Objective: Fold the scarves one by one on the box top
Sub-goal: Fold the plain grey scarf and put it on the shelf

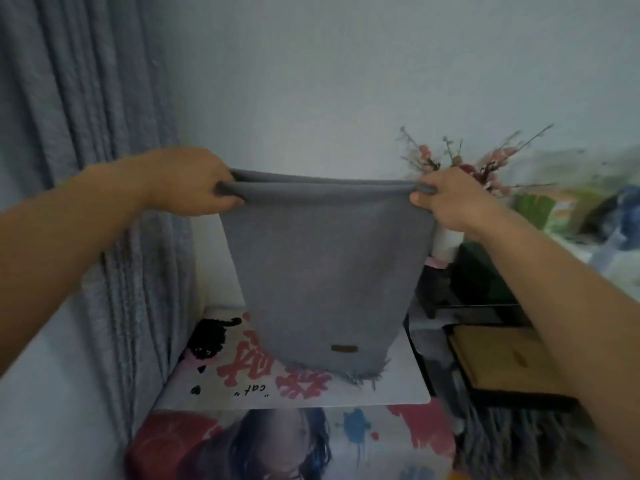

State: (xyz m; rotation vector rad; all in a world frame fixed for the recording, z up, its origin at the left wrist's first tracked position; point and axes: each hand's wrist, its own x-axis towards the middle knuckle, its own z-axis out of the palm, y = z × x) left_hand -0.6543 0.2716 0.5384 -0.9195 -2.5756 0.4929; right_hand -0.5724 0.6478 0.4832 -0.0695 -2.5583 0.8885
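Observation:
A grey scarf (325,271) hangs doubled over in the air, stretched between both hands. My left hand (194,183) grips its upper left corner and my right hand (446,199) pinches its upper right corner. The fringed lower end with a small brown label (344,348) dangles just above the box top (398,386), a white surface printed with a black cat and red characters. The scarf hides the middle of the box top.
A grey curtain (86,116) hangs at the left and a pale wall stands behind. Pink flowers (478,164) sit at the back right. A dark stand with a wooden shelf (502,358) is to the right. A printed cloth (277,445) lies in front.

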